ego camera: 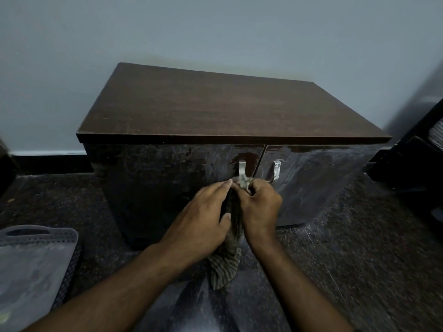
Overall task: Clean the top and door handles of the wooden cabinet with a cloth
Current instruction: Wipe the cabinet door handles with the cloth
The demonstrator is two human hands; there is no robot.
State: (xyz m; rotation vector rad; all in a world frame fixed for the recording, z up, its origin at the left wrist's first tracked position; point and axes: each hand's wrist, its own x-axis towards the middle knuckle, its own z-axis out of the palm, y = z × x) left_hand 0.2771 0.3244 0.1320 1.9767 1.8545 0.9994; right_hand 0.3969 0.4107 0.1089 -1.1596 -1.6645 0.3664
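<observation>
A dark wooden cabinet (215,109) stands against the wall, its flat brown top bare. Two metal handles sit where its doors meet: the left handle (242,167) and the right handle (276,170). A striped grey-brown cloth (226,262) is bunched at the lower end of the left handle and hangs down to the floor. My right hand (260,207) grips the bunched cloth just below that handle. My left hand (206,214) lies beside it, fingers extended to the cloth, thumb against the hanging part.
A grey perforated plastic basket (36,264) sits on the floor at the lower left. A dark object with a metal spring (422,149) stands at the right of the cabinet. The floor is dark speckled stone (347,259). A pale wall rises behind.
</observation>
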